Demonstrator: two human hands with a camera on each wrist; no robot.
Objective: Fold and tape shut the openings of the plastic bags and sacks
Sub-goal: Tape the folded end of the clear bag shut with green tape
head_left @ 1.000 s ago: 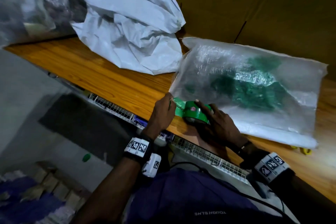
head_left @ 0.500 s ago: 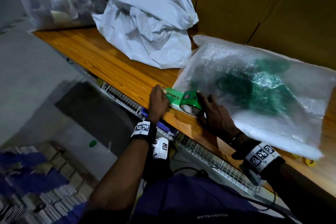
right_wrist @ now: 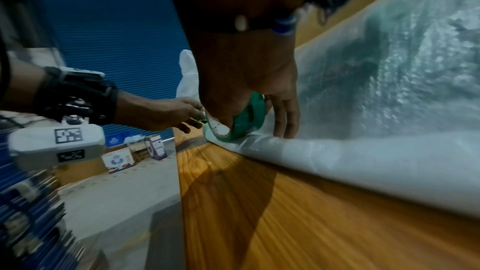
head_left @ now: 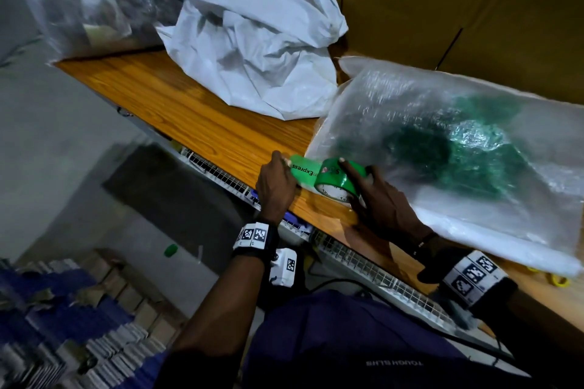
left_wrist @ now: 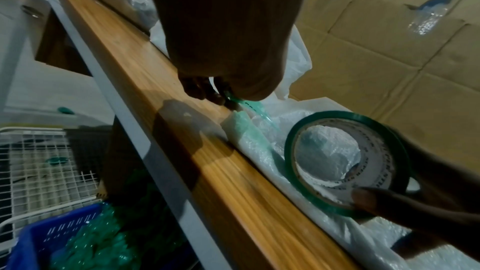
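Pinching the free end of the green tape (head_left: 302,170) at the wooden table's (head_left: 202,123) edge, the left hand (head_left: 275,185) pulls against the tape roll (head_left: 338,181) gripped by the right hand (head_left: 384,204) on the clear bag's (head_left: 458,148) folded corner.

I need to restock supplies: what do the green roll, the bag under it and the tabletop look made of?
Green tape roll: glossy plastic film on a white, probably cardboard, core. Bag: translucent plastic, with bubble wrap seemingly inside. Tabletop: smooth wood-grain finish, possibly laminate.
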